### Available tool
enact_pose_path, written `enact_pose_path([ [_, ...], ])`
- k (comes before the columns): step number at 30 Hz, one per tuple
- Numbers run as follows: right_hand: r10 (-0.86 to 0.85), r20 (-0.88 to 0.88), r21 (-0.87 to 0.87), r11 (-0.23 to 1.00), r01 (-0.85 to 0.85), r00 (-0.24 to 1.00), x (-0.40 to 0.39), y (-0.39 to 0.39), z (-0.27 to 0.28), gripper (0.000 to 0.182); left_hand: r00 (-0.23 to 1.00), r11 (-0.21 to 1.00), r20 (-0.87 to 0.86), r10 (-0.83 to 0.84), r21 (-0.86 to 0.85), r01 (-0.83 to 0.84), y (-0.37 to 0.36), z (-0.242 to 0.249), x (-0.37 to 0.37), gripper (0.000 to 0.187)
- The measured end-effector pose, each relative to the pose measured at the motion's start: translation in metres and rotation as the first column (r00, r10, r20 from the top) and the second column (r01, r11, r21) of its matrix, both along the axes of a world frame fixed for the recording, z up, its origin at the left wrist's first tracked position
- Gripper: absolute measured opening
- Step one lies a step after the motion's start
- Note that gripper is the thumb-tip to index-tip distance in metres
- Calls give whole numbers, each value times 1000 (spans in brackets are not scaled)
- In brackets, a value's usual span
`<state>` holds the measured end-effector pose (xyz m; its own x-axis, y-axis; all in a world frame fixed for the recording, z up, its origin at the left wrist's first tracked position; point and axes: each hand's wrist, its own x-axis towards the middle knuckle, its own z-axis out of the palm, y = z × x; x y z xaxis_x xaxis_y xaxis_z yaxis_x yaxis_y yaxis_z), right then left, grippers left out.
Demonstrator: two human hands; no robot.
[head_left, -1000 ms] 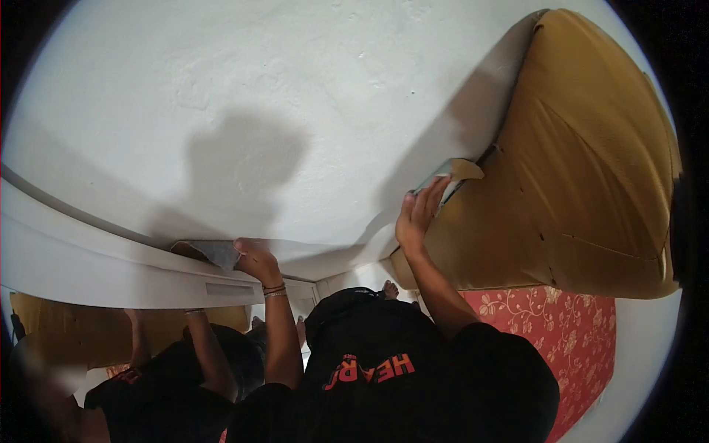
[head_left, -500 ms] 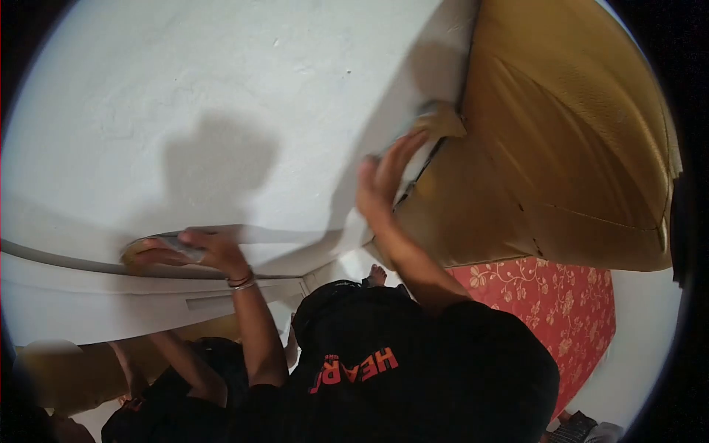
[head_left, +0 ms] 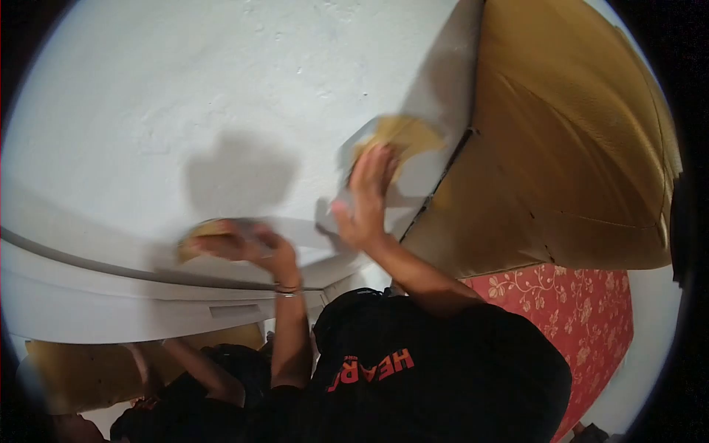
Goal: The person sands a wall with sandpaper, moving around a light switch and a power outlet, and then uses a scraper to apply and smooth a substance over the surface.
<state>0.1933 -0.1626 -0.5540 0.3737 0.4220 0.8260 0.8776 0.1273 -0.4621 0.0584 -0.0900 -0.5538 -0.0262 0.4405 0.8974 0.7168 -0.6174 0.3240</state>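
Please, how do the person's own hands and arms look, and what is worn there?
The left hand is ungloved, with thin dark and pale bands at its wrist. The right hand is ungloved too, without visible bands. The shirt is black, short-sleeved, with red-orange lettering.

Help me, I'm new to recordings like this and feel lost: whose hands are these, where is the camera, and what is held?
There is no machine here: these are a person's own bare hands. One camera, worn on the head, looks forward and down, so the black shirt at the bottom is the wearer's own. The right hand lies over a tan-and-grey sheet, against a white surface, probably a wall. The left hand, lower on the picture's left, is at a second sheet; blur hides how it is held. On the right side is a gold-brown padded panel, with red flowered fabric below it.
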Motion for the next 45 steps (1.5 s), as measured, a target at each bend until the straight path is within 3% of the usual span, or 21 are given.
enact_pose_path([
  [1,53,53,-72,996,-49,997,-14,1,-12,70,971,993,-216,102,71,-89,-1,-21,2,56],
  [3,129,250,-230,971,-71,960,-19,0,-54,69,959,995,-267,91,65,-76,-1,-38,-12,56],
  [5,76,172,-204,978,-39,982,7,-11,-57,71,947,996,-313,72,65,-55,20,-41,-28,57],
  [7,-166,156,-49,983,176,974,47,-9,-36,70,971,947,227,-78,-289,144,50,-42,-62,58],
  [10,-162,-1,52,985,162,987,45,-6,17,65,915,984,400,-48,-138,112,36,19,-40,60],
  [11,-143,-2,125,982,142,990,37,0,22,64,988,1000,156,5,9,-7,25,27,-31,58],
  [16,166,331,-319,946,-56,929,-12,-5,-79,60,963,990,-250,-100,-119,72,-1,-85,-9,61],
  [18,176,141,-557,827,-68,974,9,-21,-100,60,971,997,-234,-51,-62,37,9,-67,-38,59],
  [19,63,230,-612,785,94,971,19,-25,-72,63,978,1000,-210,7,-11,-10,16,-53,-51,57],
  [20,-42,160,-748,647,149,986,23,-26,-22,67,999,996,9,-41,-79,42,20,-32,-55,55],
  [21,-103,231,-142,980,138,968,40,-13,-28,69,972,985,223,-71,-136,103,26,-7,-54,54],
  [22,-103,79,2,995,103,992,40,-7,8,65,970,994,233,-69,-64,86,28,23,-51,53],
  [25,-82,74,137,988,71,994,22,4,60,63,985,997,152,-75,19,73,21,45,-36,52],
  [29,118,342,-304,953,-10,932,-13,4,-37,56,977,985,-132,-169,-6,170,6,-39,-7,53],
  [31,278,223,-519,845,-128,934,-5,-13,-102,50,960,992,-251,-123,-22,121,-2,-85,-27,56],
  [33,209,26,-659,739,-140,978,19,-29,-92,51,960,990,-277,-47,-144,7,6,-91,-52,55],
  [35,-182,301,-314,908,277,936,42,-14,-53,59,999,997,12,-43,-64,43,20,-28,-55,53],
  [37,-159,74,39,987,156,985,51,-8,17,65,957,992,271,-105,-37,119,24,27,-50,51],
  [40,-76,5,183,980,74,997,30,3,56,64,964,990,227,-140,23,139,18,53,-32,53],
  [44,179,360,-440,898,-3,915,-12,-5,-44,61,978,987,-139,-158,-24,156,6,-59,-12,56],
  [45,263,173,-582,805,-117,949,-11,-15,-78,62,977,988,-141,-157,-21,156,-1,-82,-25,56],
])
